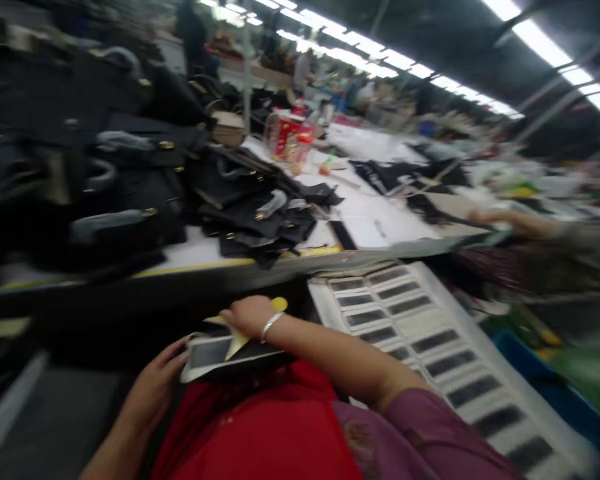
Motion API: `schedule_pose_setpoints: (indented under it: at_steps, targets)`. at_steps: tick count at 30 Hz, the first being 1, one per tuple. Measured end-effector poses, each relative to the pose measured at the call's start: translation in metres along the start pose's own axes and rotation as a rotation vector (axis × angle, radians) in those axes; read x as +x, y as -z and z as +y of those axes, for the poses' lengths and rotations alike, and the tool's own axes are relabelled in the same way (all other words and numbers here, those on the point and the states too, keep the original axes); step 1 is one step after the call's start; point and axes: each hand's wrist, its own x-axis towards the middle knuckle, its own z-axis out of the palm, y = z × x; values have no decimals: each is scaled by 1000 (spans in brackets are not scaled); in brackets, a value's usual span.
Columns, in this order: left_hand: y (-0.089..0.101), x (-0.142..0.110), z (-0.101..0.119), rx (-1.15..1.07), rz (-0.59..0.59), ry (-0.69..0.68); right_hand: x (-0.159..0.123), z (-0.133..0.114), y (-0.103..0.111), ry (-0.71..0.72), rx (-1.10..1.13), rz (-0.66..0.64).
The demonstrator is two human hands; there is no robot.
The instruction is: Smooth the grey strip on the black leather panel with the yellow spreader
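My left hand (163, 377) grips the left end of a flat panel (207, 353) with a pale border and a dark grey middle, held low in front of my red apron (275, 427). My right hand (250, 315), with a silver bangle at the wrist, is closed over the panel's far side. From under its fingers a thin yellow piece (237, 341) slants across the panel, and a rounded yellow end (279, 305) sticks out behind. Blur hides whether these two belong together. To the right, a long pale board (410, 327) carries rows of dark rectangular pieces.
Black bags (250, 193) with gold-coloured fittings are heaped on the white worktable (360, 213) ahead. A red bag (290, 137) stands further back. Another person's arm (520, 223) reaches in at right over the table. A blue bin (545, 380) sits at lower right.
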Motion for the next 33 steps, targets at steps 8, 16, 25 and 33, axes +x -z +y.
schedule_pose_setpoints:
  at_steps: [8, 16, 25, 33]
  targets:
    - [97, -5, -67, -556, -99, 74, 51, -10, -26, 88, -58, 121]
    - [94, 11, -69, -594, -247, 81, 64, -22, -23, 184, -96, 137]
    - [94, 19, -73, -606, -367, 64, 80, -32, -14, 426, -217, 163]
    - [93, 21, -79, -683, -410, 35, 100, -39, -1, 710, -332, 95]
